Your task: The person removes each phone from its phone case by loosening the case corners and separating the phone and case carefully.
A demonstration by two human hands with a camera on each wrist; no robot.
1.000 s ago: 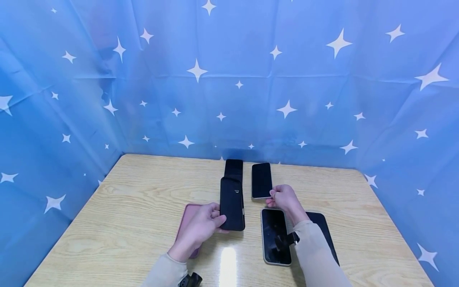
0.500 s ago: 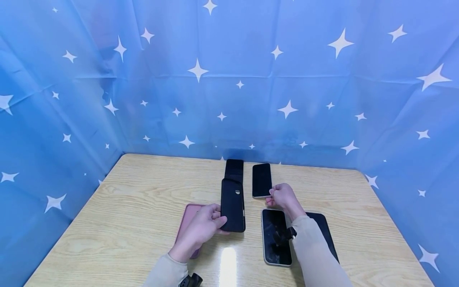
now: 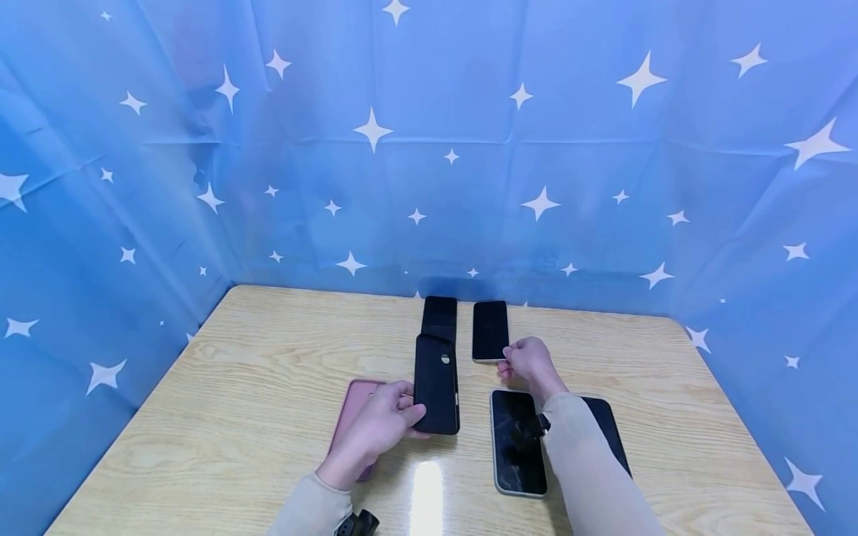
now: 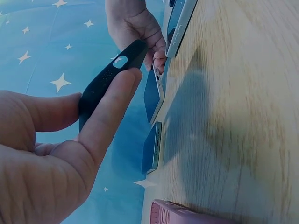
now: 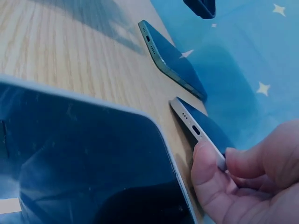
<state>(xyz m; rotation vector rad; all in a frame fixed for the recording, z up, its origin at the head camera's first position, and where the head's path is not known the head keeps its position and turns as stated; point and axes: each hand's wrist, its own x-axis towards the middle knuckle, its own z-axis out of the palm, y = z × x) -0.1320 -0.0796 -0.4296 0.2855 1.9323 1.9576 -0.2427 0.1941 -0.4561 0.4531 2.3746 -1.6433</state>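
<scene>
My left hand [image 3: 378, 420] holds a black phone case [image 3: 436, 394] above the table, thumb on one face and fingers on the other. The cutout in its end edge [image 4: 120, 61] shows in the left wrist view. At the back of the table, my right hand [image 3: 532, 365] pinches the near right corner of a light-edged phone [image 3: 490, 327], thumb and fingers at its port end [image 5: 196, 129]. This phone lies screen up, its near edge slightly raised. Another dark phone [image 3: 439, 316] lies to its left, partly hidden behind the case in the head view.
A pink phone case [image 3: 351, 409] lies under my left forearm. A larger phone with a pale rim [image 3: 519, 447] is nearer on the right, and a dark flat phone-shaped thing [image 3: 606, 432] sits partly under my right sleeve. A blue star-printed curtain [image 3: 429, 149] borders the wooden table [image 3: 234, 387].
My right hand has shifted slightly away, pushing the light-edged phone a little toward the back edge and straightening it. The black case in my left hand has tilted slightly, showing more of its hole.
</scene>
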